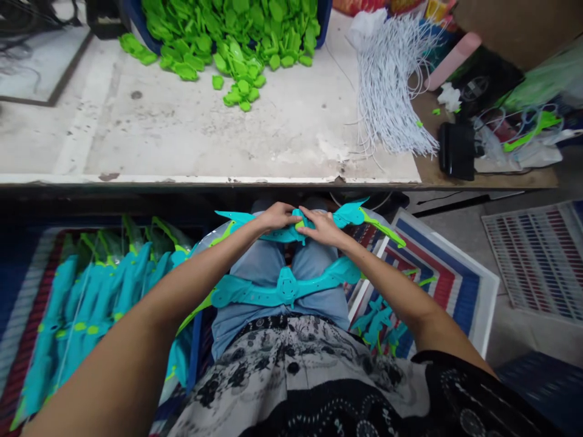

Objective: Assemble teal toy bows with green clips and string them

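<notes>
Above my knees, my left hand (279, 217) and my right hand (321, 226) are closed on the middle of a turquoise toy bow (350, 215) with lime-green ends. A small green piece (299, 221) shows at its centre between my hands, with the fingers of my right hand against it. My fingers partly cover the bow's middle. Across my thighs, nearer my body, lies a second toy bow (286, 286) of the same colours, with a round boss at its centre. Neither hand touches that one.
On the workbench (182, 142) loose green pieces (241, 73) spill from a blue bin (324, 24). A bundle of white strings (392, 85) lies to the right. Several more bows fill a crate (195, 346) at my left; turquoise parts (376, 318) lie in a striped crate (485, 291) at my right.
</notes>
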### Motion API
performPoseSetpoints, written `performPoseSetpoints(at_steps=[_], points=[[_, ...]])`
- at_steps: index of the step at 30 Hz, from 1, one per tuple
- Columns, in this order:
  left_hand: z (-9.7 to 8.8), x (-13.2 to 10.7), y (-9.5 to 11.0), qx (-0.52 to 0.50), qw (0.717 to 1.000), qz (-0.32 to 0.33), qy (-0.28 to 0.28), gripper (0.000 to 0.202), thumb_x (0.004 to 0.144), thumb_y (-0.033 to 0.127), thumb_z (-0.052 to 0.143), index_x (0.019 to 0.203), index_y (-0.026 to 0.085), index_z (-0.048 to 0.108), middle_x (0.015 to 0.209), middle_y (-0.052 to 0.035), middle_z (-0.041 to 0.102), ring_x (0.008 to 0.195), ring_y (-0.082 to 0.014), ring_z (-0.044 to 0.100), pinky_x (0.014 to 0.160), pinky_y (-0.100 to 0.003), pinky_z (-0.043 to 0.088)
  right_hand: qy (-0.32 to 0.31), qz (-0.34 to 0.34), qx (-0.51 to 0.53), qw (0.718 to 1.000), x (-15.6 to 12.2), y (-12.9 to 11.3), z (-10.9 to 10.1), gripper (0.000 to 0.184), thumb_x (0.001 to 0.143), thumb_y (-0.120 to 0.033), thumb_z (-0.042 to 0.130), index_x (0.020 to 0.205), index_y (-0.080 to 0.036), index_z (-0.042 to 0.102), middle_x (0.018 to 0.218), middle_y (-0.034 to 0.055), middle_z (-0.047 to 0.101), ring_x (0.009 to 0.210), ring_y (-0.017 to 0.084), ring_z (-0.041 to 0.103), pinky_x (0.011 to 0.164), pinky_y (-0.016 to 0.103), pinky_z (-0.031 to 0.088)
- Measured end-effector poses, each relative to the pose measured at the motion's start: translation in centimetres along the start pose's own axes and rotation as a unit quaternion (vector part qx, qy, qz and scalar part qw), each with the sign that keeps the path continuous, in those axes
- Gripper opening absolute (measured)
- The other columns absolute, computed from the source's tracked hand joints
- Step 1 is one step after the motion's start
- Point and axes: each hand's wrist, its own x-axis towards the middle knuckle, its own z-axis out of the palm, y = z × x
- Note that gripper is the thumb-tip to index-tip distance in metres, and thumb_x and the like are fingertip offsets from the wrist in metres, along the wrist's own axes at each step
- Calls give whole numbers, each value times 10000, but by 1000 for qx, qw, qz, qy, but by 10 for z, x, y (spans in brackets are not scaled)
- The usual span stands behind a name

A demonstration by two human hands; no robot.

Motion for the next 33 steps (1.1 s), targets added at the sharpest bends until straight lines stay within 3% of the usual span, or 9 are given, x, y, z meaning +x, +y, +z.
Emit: performPoseSetpoints(at_steps=[5,9,12,14,18,22,25,27,33], points=[[1,5,-5,-5,1000,15,-6,323,666,382,683,811,99,622,605,37,500,552,-86,424,505,-205,319,9,1,-48,999,1,-3,7,666,898,-446,502,1458,-135,323,1317,160,564,1210,328,486,965,457,322],[3,8,0,102,994,14,32,246,726,326,649,801,93,621,624,14,535,596,-123,506,535,-222,385,7,-2,-82,997,-2,-6,4,669,907,-438,491,1474,-147,285,1306,147,575,1181,325,509,937,449,348],[12,-7,5,238,962,54,123,328,775,260,614,1057,93,608,858,-68,652,822,-207,608,708,-294,487,-28,-19,-103,994,1,-16,-23,540,877,-414,551,1360,-185,485,1201,128,647,1088,302,580,852,375,406],[25,-26,2,328,918,130,180,366,823,195,538,1181,121,560,1109,-130,637,1044,-247,580,889,-369,475,0,-41,-109,993,13,-28,-49,338,893,-375,526,1148,-194,654,1066,106,699,985,268,626,792,331,426],[54,-55,-18,473,833,235,163,493,816,158,511,1307,125,481,1461,-199,376,1321,-327,381,1053,-506,352,196,-99,-93,971,85,-62,-95,321,950,-261,390,1049,-172,682,1052,91,685,1021,229,589,901,331,415],[57,-53,-27,557,793,211,127,578,839,136,491,1404,146,367,1512,-215,285,1307,-351,405,997,-514,388,261,-111,-83,956,192,-92,-104,288,910,-241,472,1104,-132,655,1175,112,610,1123,256,499,1001,379,380],[47,-44,-17,580,789,174,102,525,862,138,454,1383,124,390,1486,-209,343,1134,-307,555,897,-448,460,276,-80,-90,954,241,-106,-99,281,886,-259,512,1092,-124,647,1213,133,572,1145,292,465,972,416,403],[37,-43,-5,573,798,163,91,480,875,168,450,1349,104,426,1455,-205,393,1052,-280,593,867,-420,475,275,-71,-92,954,249,-108,-100,258,888,-232,486,1049,-121,654,1221,139,567,1153,298,461,954,416,412],[4,-44,29,435,889,146,22,333,834,339,561,1102,156,631,1061,-114,647,903,-236,629,737,-294,470,154,-60,-46,985,197,-70,-137,270,859,-185,447,960,-98,682,962,108,690,923,222,599,839,332,455]])
